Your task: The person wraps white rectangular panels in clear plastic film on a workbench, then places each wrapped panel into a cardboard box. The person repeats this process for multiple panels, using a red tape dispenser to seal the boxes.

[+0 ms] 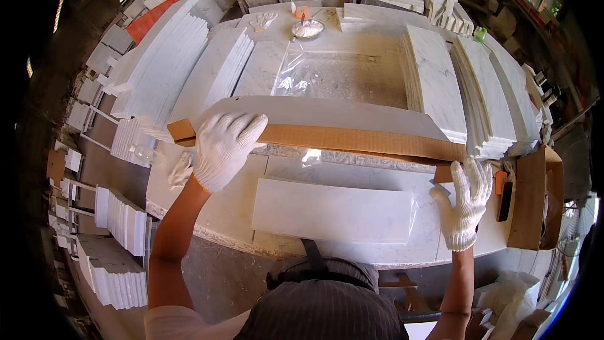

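"Cardboard (pixel 352 141) first: where is it?"

"Centre of the frame, a long piece running from left of the middle toward the right, sloping slightly down. Its upper face is greyish white, its near side brown, and a brown flap sticks out at the left end."

"And the hands?"

"Both wear white knit gloves. The left hand (pixel 228 145) lies over the cardboard near its left end, fingers together and half curled. I can't tell whether it is gripping or only pressing, since the palm is hidden."

"The right hand (pixel 464 201)?"

"Well open at the right end, fingers stretched, thumb apart. The fingertips overlap the cardboard's corner in view; I can't make out a grip."

"What lies below the cardboard in the frame?"

"A white slab (pixel 333 211), flat on the pale worktable (pixel 220 226), at lower centre."

"To the sides?"

"Stacked slabs at upper left (pixel 211 69) and more at upper right (pixel 434 79). A loose glove (pixel 181 173) lies just left of the left hand. Right of the right hand are a dark phone-shaped object (pixel 504 201) and an open brown box (pixel 528 201)."

"Farther up?"

"A bowl (pixel 308 29) of white material, top centre."
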